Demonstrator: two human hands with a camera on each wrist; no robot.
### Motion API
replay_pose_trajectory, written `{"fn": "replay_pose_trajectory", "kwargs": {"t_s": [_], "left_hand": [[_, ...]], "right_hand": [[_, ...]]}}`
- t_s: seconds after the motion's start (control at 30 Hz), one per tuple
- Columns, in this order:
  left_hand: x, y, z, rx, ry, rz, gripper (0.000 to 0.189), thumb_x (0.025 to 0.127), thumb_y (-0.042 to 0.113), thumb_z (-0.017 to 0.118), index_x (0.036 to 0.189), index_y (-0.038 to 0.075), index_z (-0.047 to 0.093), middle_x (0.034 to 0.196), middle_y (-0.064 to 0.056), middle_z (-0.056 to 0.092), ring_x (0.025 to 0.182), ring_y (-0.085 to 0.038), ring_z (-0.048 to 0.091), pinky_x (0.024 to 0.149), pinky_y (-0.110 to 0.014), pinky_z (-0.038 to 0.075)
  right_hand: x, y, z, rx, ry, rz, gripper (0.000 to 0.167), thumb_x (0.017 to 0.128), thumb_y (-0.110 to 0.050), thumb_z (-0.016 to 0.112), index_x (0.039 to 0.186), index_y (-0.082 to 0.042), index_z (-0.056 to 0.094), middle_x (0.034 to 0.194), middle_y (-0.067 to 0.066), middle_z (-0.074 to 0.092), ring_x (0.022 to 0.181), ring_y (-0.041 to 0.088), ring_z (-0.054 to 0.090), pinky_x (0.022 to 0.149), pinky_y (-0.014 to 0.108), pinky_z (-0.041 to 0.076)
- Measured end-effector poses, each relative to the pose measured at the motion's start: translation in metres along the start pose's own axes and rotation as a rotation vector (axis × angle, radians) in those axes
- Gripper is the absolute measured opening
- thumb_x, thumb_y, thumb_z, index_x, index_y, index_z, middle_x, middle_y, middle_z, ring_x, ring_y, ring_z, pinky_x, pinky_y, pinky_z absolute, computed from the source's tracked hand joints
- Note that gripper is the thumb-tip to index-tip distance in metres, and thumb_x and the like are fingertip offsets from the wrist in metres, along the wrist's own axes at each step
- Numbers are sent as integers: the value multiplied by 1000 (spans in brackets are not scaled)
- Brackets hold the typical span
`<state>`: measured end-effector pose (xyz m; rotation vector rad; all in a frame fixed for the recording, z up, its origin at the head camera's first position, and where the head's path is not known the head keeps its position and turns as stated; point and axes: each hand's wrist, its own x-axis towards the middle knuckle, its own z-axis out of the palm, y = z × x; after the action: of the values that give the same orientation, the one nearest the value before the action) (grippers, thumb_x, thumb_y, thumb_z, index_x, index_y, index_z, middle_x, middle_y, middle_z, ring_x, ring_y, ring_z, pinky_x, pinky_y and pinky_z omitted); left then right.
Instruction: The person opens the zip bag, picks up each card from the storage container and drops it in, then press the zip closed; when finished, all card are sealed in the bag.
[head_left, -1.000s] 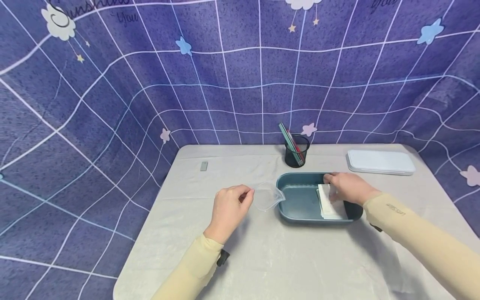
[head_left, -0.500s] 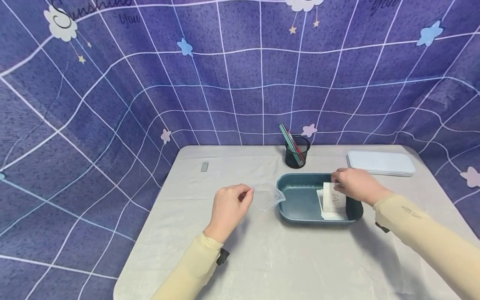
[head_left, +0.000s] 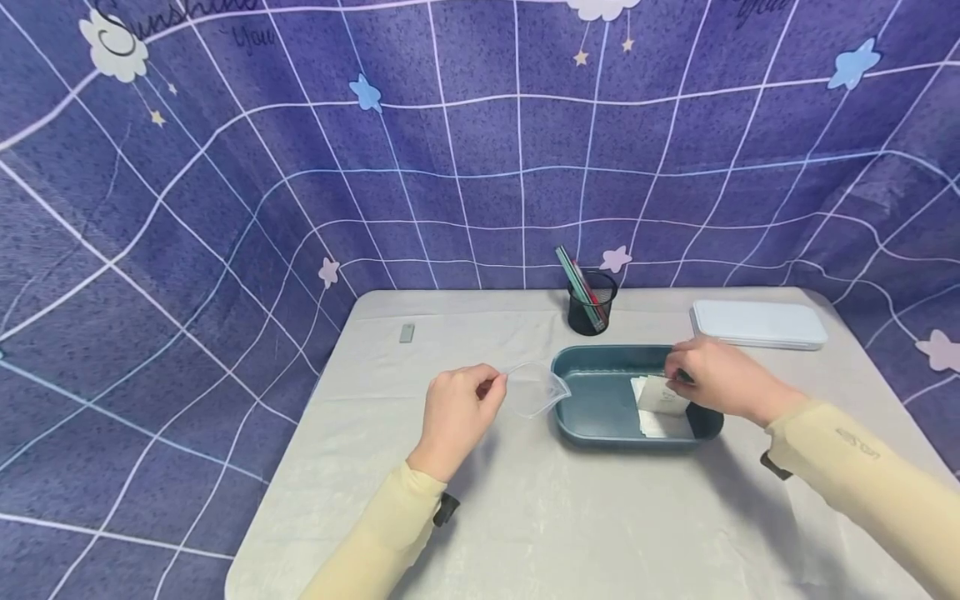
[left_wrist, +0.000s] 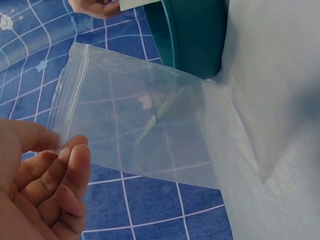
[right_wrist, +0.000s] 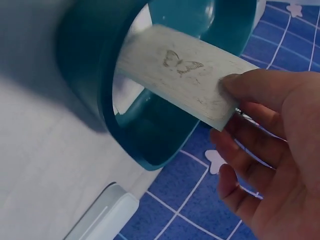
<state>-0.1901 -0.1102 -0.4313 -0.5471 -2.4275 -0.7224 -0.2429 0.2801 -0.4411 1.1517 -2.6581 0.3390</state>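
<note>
My left hand (head_left: 459, 421) pinches a clear zip-lock bag (left_wrist: 135, 112) by one side of its zip end. The bag hangs sideways, with its mouth slightly parted in the head view, beside the left end of a dark teal tray (head_left: 600, 412). My right hand (head_left: 723, 379) is over the tray's right part. Between thumb and fingers it holds a pale paper card (right_wrist: 175, 67) with a butterfly print, tilted up from the tray. Under that card, several more white papers (head_left: 663, 427) lie in the tray.
Behind the tray stands a black mesh pen cup (head_left: 590, 308) holding several pens or pencils. A pale blue-white case (head_left: 759, 323) lies at the back right. At the back left is a small grey block (head_left: 407, 333). A patterned curtain (head_left: 480, 142) surrounds the table.
My right hand has drawn back to the right and lifted the top paper card, which now tilts above the others. The left hand and the bag stay nearly still.
</note>
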Motion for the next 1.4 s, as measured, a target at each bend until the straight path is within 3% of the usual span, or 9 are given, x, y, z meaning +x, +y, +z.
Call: {"fn": "replay_pose_trajectory", "kwargs": {"t_s": [0.3,0.53,0.7,1.03,1.4], "left_hand": [[2,1,2,25,31,-10,15,90,15,72,76,15,78,62,11,65,51,-5,54,55,-31,46],[6,3,4,24,42,-15,16,88,16,71,73,17,76,60,14,62,51,-4,53,54,-31,45],[8,3,5,25,39,-13,17,88,17,71,73,18,76,60,15,62,51,-3,52,54,-31,45],[9,5,5,19,40,-14,15,87,18,72,72,19,76,60,15,63,51,-2,54,54,-31,45],[9,6,5,22,42,-16,16,87,17,73,72,19,76,59,16,61,51,-4,54,54,-31,45]], "right_hand": [[1,-10,8,-41,124,-104,24,70,-1,83,76,-17,66,81,-4,63,74,16,61,67,42,54],[3,-18,5,-59,223,-130,19,72,-6,79,80,-16,65,88,-2,65,79,21,63,68,44,54],[13,-33,-11,-46,302,-133,14,75,-8,75,83,-14,65,92,0,67,86,24,64,74,46,52],[31,-72,-52,-21,375,-200,8,83,-8,68,89,-13,65,101,0,68,96,24,64,79,43,48],[50,-107,-69,14,469,-283,8,88,-12,59,91,-13,66,106,-1,69,96,24,65,82,44,50]]}}
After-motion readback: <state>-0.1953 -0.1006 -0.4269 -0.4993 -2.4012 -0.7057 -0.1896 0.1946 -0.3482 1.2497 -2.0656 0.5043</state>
